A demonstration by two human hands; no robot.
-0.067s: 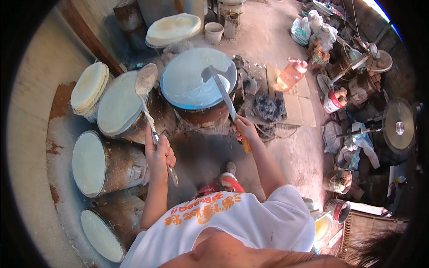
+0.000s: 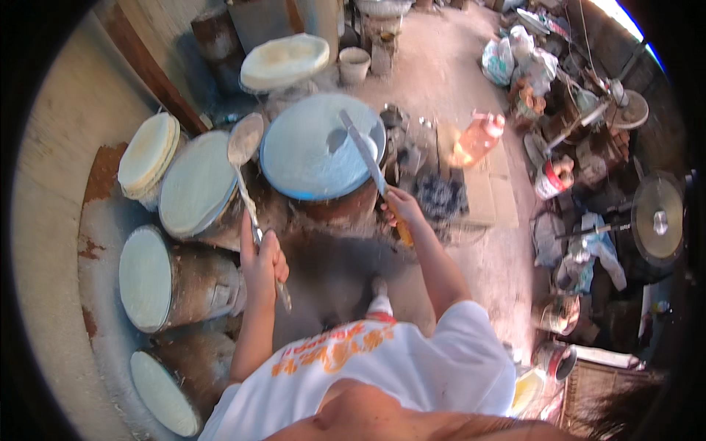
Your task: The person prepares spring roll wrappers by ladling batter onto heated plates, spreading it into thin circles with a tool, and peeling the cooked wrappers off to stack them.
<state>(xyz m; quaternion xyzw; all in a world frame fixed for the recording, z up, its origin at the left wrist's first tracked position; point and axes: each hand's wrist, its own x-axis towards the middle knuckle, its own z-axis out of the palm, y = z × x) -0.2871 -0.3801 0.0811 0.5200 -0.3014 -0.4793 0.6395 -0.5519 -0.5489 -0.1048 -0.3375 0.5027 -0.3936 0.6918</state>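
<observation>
My left hand (image 2: 262, 266) is closed around the handle of a ladle (image 2: 245, 138). Its round bowl hangs between two round griddles. In my right hand (image 2: 401, 211) is a long flat spatula (image 2: 362, 149), gripped by its wooden handle. The blade reaches over the middle griddle (image 2: 296, 189), with its tip near the far part of the surface. A thin pale batter layer (image 2: 301, 136) covers most of that griddle. Beside the blade are a darker grey patch and a brighter white patch. A second batter-coated griddle (image 2: 197, 184) sits to the left.
Two more drum stoves with pale round tops (image 2: 145, 278) stand along the left wall. Stacks of round flat sheets (image 2: 285, 62) lie behind and at far left. Cardboard (image 2: 491, 192), a pink bottle (image 2: 479, 140) and a dark cloth-like heap (image 2: 441, 195) are on the right. Clutter lines the right side.
The view has shifted, so the griddles appear lower. Relative to the middle griddle, the spatula tip has moved slightly toward the far side. Both hands keep their grips.
</observation>
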